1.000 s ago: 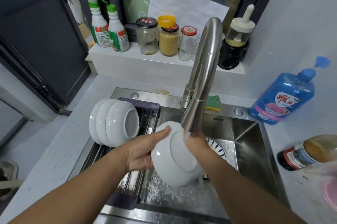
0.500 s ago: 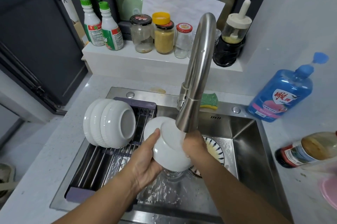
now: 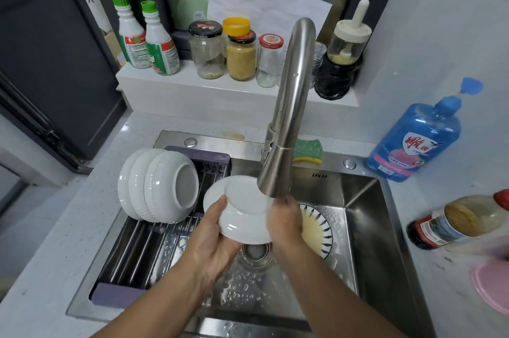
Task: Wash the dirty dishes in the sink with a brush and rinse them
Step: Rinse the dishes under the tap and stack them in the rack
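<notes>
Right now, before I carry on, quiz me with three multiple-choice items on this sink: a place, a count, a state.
1. Where is the green sponge? A window ledge; B sink rim by the faucet; C in the basin.
2. How many white bowls lie on the drying rack? A one; B three; C five.
3. What holds the white dish? A both hands; B one hand; C nothing.
Answers: 1 B, it lies on the rim beside the faucet's base. 2 B, three lie nested on their sides. 3 A, the left hand and right hand each grip an edge.
</notes>
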Available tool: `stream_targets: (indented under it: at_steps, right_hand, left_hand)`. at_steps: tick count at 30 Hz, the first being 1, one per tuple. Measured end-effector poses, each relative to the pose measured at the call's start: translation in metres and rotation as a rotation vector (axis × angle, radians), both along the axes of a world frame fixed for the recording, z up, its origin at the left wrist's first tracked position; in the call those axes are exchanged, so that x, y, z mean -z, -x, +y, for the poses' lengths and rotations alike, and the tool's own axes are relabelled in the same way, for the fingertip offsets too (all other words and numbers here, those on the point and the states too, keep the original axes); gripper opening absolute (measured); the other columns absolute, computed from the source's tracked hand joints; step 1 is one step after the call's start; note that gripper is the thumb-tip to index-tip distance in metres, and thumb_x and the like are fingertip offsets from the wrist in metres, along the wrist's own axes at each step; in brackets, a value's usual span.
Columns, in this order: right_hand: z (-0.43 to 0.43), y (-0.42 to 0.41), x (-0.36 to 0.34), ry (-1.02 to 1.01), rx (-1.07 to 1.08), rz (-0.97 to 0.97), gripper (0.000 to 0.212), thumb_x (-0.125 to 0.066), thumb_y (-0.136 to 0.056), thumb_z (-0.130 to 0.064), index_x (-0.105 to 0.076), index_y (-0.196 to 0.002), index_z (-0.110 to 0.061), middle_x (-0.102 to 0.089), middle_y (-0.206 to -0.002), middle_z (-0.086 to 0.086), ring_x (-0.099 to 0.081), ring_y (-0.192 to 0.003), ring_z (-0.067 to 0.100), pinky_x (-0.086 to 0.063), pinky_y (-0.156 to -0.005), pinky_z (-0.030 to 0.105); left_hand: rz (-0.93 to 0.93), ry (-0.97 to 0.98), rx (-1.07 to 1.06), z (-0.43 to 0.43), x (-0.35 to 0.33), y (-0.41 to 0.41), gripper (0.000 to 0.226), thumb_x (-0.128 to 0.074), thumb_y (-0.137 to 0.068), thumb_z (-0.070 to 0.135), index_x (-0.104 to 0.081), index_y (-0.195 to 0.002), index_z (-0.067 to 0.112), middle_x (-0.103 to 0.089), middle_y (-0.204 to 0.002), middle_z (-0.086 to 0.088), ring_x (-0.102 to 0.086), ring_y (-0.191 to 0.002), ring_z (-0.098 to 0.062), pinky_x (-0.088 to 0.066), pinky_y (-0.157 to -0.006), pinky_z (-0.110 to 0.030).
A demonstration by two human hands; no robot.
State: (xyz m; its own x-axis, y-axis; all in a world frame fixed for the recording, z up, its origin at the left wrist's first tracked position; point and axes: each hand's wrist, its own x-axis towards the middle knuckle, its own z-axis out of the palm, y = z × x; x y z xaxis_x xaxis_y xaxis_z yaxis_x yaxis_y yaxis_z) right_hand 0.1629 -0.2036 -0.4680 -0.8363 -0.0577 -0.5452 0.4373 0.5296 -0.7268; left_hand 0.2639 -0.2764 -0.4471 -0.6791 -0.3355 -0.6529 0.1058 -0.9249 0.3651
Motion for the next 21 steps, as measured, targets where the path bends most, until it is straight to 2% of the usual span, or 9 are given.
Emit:
stream_targets:
  at_steps: [2, 4, 7, 9, 11, 14, 16, 18, 21]
  right_hand:
    - [0.006, 0.016, 0.003, 0.038, 0.046, -0.119, 0.051, -0.057, -0.094, -0.046, -0.065, -0.12, -0.004, -0.067, -0.121, 0.02, -0.064, -0.102, 0.031, -0.049, -0.089, 0.039]
    - [0.016, 0.025, -0.004, 0.164, 0.1, -0.198, 0.065, -0.068, -0.077, -0.064, -0.07, -0.103, -0.005, -0.074, -0.098, 0.014, -0.07, -0.088, 0.029, -0.054, -0.089, 0.042]
    - [0.024, 0.034, -0.01, 0.262, 0.078, -0.222, 0.046, -0.078, -0.082, -0.05, -0.068, -0.082, -0.005, -0.074, -0.077, 0.009, -0.069, -0.075, 0.026, -0.056, -0.081, 0.042]
    - [0.025, 0.032, -0.011, 0.312, 0.096, -0.173, 0.045, -0.079, -0.082, -0.045, -0.071, -0.084, -0.001, -0.074, -0.076, 0.012, -0.065, -0.069, 0.024, -0.053, -0.072, 0.037]
    - [0.025, 0.026, -0.009, 0.338, 0.056, -0.079, 0.038, -0.075, -0.085, -0.04, -0.069, -0.084, -0.003, -0.069, -0.073, 0.01, -0.059, -0.065, 0.021, -0.047, -0.065, 0.032]
    - [0.027, 0.014, -0.008, 0.232, -0.107, 0.122, 0.036, -0.07, -0.085, -0.038, -0.057, -0.069, -0.009, -0.051, -0.057, -0.005, -0.045, -0.06, 0.017, -0.034, -0.059, 0.028]
    - [0.031, 0.003, -0.012, 0.17, -0.205, 0.246, 0.034, -0.071, -0.089, -0.034, -0.056, -0.065, -0.014, -0.054, -0.055, -0.007, -0.047, -0.057, 0.012, -0.034, -0.053, 0.027]
    - [0.034, -0.009, -0.014, 0.193, -0.278, 0.297, 0.03, -0.072, -0.091, -0.037, -0.064, -0.071, -0.016, -0.065, -0.064, -0.004, -0.059, -0.06, 0.009, -0.04, -0.054, 0.021]
    - [0.041, -0.023, -0.017, 0.249, -0.4, 0.354, 0.023, -0.071, -0.092, -0.033, -0.069, -0.075, -0.017, -0.07, -0.067, -0.007, -0.063, -0.061, 0.003, -0.046, -0.058, 0.022]
  left_hand:
    - [0.026, -0.022, 0.066, -0.008, -0.001, -0.012, 0.034, -0.052, -0.102, 0.021, -0.06, -0.126, -0.002, -0.072, -0.119, -0.024, -0.072, -0.103, -0.039, -0.053, -0.093, -0.063]
    - [0.032, -0.06, 0.145, -0.014, 0.003, -0.019, 0.037, -0.053, -0.101, 0.02, -0.061, -0.129, -0.003, -0.068, -0.126, -0.023, -0.07, -0.108, -0.041, -0.051, -0.089, -0.068]
    - [-0.012, -0.028, 0.176, -0.017, 0.009, -0.02, 0.037, -0.054, -0.102, 0.022, -0.062, -0.129, -0.001, -0.07, -0.125, -0.022, -0.071, -0.107, -0.039, -0.054, -0.085, -0.065]
    - [-0.109, 0.104, 0.191, -0.015, 0.018, -0.014, 0.039, -0.054, -0.103, 0.027, -0.059, -0.133, 0.004, -0.073, -0.12, -0.017, -0.073, -0.104, -0.034, -0.061, -0.082, -0.053]
    - [-0.243, 0.278, 0.266, -0.007, 0.026, -0.007, 0.043, -0.054, -0.102, 0.038, -0.059, -0.134, 0.011, -0.075, -0.113, -0.011, -0.071, -0.1, -0.029, -0.059, -0.078, -0.041]
    - [-0.329, 0.38, 0.373, 0.005, 0.027, 0.004, 0.053, -0.048, -0.098, 0.061, -0.059, -0.134, 0.024, -0.071, -0.122, -0.004, -0.065, -0.108, -0.022, -0.056, -0.077, -0.035]
    - [-0.298, 0.405, 0.418, 0.008, 0.026, 0.016, 0.06, -0.048, -0.092, 0.07, -0.056, -0.136, 0.03, -0.068, -0.128, 0.001, -0.065, -0.11, -0.016, -0.056, -0.076, -0.033]
    - [-0.279, 0.427, 0.451, 0.009, 0.021, 0.029, 0.063, -0.051, -0.092, 0.07, -0.055, -0.139, 0.029, -0.07, -0.123, 0.002, -0.07, -0.099, -0.012, -0.058, -0.067, -0.032]
    - [-0.288, 0.389, 0.47, 0.005, 0.012, 0.047, 0.049, -0.055, -0.096, 0.051, -0.061, -0.13, 0.016, -0.074, -0.09, -0.004, -0.072, -0.058, -0.012, -0.052, -0.045, -0.023]
